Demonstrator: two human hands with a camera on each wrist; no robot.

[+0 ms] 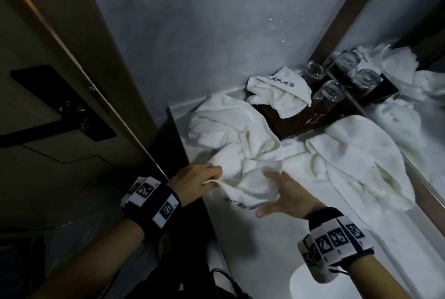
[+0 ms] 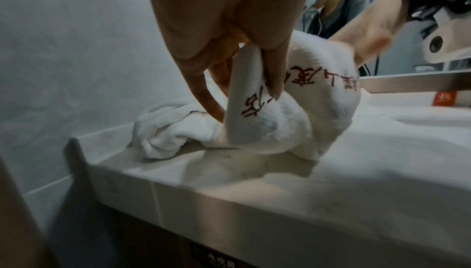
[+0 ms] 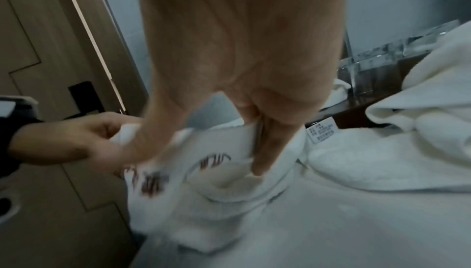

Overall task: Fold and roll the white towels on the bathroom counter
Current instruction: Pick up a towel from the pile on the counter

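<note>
A small white towel [image 1: 250, 187] with dark red embroidered lettering lies bunched at the counter's [image 1: 265, 250] left edge. My left hand [image 1: 212, 178] pinches its flat hem between thumb and fingers; the left wrist view shows the hem [image 2: 242, 91] standing up in that pinch. My right hand [image 1: 277, 192] is spread, thumb apart, with straight fingers [image 3: 258, 151] pushed into the towel's [image 3: 224, 181] fold. Behind it lie a crumpled large towel [image 1: 228, 125] and another [image 1: 356, 154] to the right.
A third lettered towel [image 1: 279, 91] lies on a dark tray [image 1: 289, 127] with two upturned glasses [image 1: 330, 96] against the mirror [image 1: 409, 57]. A door [image 1: 60, 106] stands close on the left. The counter's edge [image 2: 229, 201] drops off beside my left hand.
</note>
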